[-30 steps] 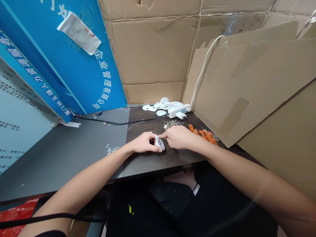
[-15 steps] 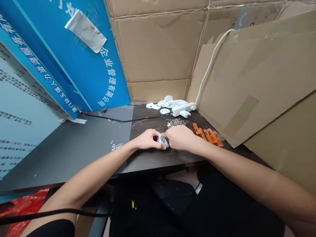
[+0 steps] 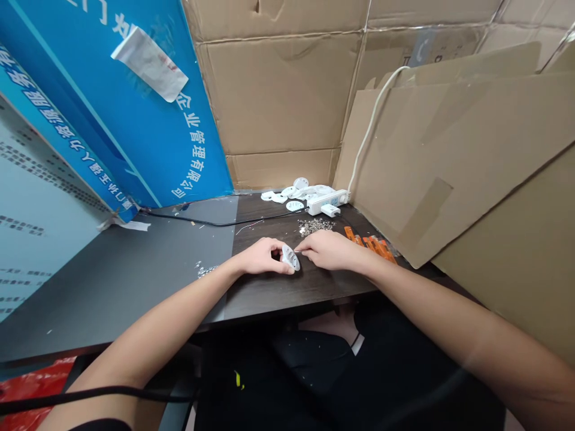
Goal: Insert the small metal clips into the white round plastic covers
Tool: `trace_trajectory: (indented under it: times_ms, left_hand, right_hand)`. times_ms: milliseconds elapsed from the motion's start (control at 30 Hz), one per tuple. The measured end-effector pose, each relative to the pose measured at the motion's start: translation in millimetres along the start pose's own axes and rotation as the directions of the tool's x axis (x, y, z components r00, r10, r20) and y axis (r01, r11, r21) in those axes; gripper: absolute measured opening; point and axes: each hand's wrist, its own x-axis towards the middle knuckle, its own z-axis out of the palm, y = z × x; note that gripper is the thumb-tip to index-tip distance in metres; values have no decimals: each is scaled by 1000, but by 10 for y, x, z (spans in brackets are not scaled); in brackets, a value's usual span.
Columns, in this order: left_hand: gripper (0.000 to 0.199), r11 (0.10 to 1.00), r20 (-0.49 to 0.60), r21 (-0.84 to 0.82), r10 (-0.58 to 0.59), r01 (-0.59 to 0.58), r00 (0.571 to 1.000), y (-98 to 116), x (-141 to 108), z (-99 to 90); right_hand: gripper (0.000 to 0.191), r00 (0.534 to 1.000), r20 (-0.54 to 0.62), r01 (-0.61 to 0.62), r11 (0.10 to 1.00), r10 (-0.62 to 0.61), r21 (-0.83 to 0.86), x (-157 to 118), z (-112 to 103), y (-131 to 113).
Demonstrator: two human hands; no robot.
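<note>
At the front of the table [image 3: 265,294]: left hand [image 3: 260,257] pinches a tilted white disc [image 3: 290,258]; right hand [image 3: 331,250], just beside it, pinches an indistinct thin piece [image 3: 297,251].
Beyond the hands: orange strips [image 3: 376,246], small metal bits [image 3: 314,226].
Farther back: power strip [image 3: 326,201], more discs [image 3: 295,205].

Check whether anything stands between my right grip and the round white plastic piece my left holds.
Nothing visible blocks the way; only a thin sliver, too small to identify, sticks out from your right grip toward the round white plastic piece.
</note>
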Motion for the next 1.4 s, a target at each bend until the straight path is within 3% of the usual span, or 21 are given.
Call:
trace_trajectory:
  times_ms: [200,567,1400]
  left_hand:
    - [32,1000,-4,9,-6,6,1000,2,-1,-2]
    - [32,998,-45,63,-17,20,999,23,0,22]
    - [33,998,-6,57,-15,15,1000,53,-13,-12]
  right_hand:
    - [38,999,-23,35,999,-35,-12,0,23,15]
    - [38,999,-16,-39,997,39,-63,36,73,-69]
    - [45,1000,-22,-17,1000,16,-17,-12,85,41]
